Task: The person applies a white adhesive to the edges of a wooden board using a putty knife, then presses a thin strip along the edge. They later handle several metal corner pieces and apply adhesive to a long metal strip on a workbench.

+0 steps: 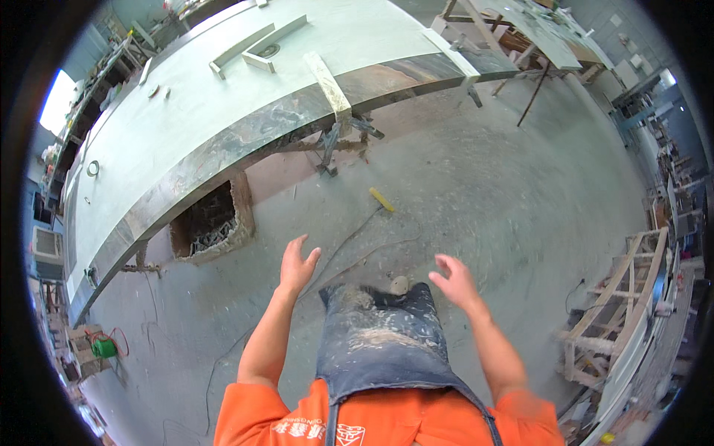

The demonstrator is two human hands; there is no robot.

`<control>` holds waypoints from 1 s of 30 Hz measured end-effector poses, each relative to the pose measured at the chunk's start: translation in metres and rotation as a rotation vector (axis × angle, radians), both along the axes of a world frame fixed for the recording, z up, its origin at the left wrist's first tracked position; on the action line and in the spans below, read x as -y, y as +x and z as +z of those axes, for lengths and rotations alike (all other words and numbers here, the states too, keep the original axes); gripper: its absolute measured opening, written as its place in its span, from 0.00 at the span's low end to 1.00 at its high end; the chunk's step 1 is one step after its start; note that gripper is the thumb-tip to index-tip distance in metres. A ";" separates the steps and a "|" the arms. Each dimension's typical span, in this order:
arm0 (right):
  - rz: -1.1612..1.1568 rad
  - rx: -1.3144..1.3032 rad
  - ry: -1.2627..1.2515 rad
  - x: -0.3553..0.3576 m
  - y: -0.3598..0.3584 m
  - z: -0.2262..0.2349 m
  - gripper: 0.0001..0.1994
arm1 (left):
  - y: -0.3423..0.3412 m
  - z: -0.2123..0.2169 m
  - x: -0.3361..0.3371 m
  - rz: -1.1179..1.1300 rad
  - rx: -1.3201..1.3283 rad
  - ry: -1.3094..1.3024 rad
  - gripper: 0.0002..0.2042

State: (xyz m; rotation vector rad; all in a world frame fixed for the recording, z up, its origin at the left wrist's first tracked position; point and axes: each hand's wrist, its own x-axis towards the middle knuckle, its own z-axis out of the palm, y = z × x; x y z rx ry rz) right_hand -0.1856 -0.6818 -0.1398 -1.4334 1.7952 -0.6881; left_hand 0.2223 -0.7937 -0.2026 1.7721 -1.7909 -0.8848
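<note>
In front of my body my left hand (299,266) is raised over the floor, thumb apart from the fingers and nothing in it. My right hand (455,281) hangs at a similar height to the right, also empty, with its thumb spread away. A dusty dark apron (383,334) covers my front between the forearms. Neither hand touches anything. Ahead of the left hand is a long pale worktop (216,97) with a marbled stone strip (290,111) along its near edge. A pale bar (327,83) lies across that strip, above a dark clamp (327,149).
A yellow object (381,199) with a trailing cable lies on the grey floor (520,193). Under the worktop stands a dusty open box (242,215) holding scraps. Wooden frames (617,297) line the right side. Angled strips (260,48) and a tape roll (93,169) rest on the worktop.
</note>
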 end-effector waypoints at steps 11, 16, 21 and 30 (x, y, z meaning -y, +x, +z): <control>0.364 -0.314 -0.110 0.373 0.018 -0.054 0.48 | -0.094 -0.069 0.226 0.186 0.085 -0.199 0.48; 0.693 -0.297 0.246 0.450 0.042 -0.085 0.43 | -0.069 -0.128 0.230 -0.039 0.234 -0.037 0.34; 0.784 -0.353 0.283 0.457 0.048 -0.121 0.42 | -0.054 -0.127 0.193 -0.001 0.219 -0.039 0.31; 0.759 -0.420 0.235 0.451 0.032 -0.134 0.40 | 0.004 -0.106 0.173 0.146 0.134 0.100 0.35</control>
